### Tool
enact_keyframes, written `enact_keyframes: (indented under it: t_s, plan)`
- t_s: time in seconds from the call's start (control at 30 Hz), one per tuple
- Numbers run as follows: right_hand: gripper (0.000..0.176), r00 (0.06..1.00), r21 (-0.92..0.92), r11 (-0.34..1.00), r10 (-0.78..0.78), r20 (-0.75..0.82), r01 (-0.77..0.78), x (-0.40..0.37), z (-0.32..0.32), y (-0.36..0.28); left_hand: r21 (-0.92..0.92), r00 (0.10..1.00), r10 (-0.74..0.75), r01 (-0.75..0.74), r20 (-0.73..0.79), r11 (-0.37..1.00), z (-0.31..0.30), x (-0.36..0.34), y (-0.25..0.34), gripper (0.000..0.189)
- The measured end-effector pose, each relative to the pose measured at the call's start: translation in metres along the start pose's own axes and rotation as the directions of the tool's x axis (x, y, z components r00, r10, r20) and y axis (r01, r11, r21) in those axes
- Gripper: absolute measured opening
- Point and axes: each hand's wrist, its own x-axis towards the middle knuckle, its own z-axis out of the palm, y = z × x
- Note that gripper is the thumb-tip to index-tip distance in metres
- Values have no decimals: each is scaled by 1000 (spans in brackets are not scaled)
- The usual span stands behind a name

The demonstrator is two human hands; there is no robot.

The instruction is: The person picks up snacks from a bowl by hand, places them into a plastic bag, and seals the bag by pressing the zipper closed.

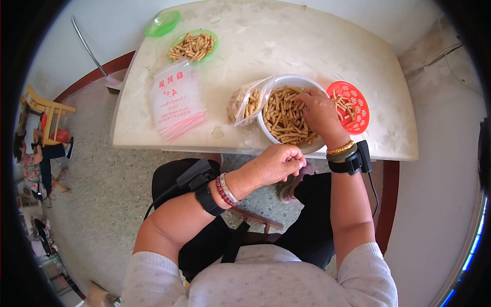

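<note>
Right grip (319, 110) is down in the white bowl (292, 78) at the near edge of the surface (286, 41), dug in among the snack sticks (281, 117) (closed on any? cannot tell). Left grip (279, 162) hangs curled shut just off that edge. The red basket (358, 100) sits beside the bowl.

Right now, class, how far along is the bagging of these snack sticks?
Done: a clear bag beside the white bowl holds some sticks, as does the red basket. In hand: the right hand reaches into the bowl's sticks; the left hand is closed, contents unclear. Left: the bowl holds plenty, and a stack of empty bags lies untouched.
</note>
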Motion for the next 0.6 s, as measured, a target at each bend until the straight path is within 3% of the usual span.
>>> enact_keyframes:
  t_s: [0.23,0.37,0.47,0.57,0.6]
  plan:
    - [16,981,-230,965,154,117,-124,2,-11,-12,-32,1000,16,-16,-16,999,-8,3,5,16]
    - [14,986,-227,968,130,100,-105,0,-6,-7,-84,998,46,-50,-44,995,-7,0,7,15]
    - [12,995,-197,977,94,22,-88,1,-2,-4,-63,997,41,-45,-64,997,-13,0,8,15]
    - [13,996,-38,995,90,-21,-91,2,-5,1,-73,982,56,-70,-179,995,-18,-1,10,16]
    - [15,988,104,983,154,-15,-152,2,-8,2,-74,982,57,-71,-182,995,-20,-1,11,16]
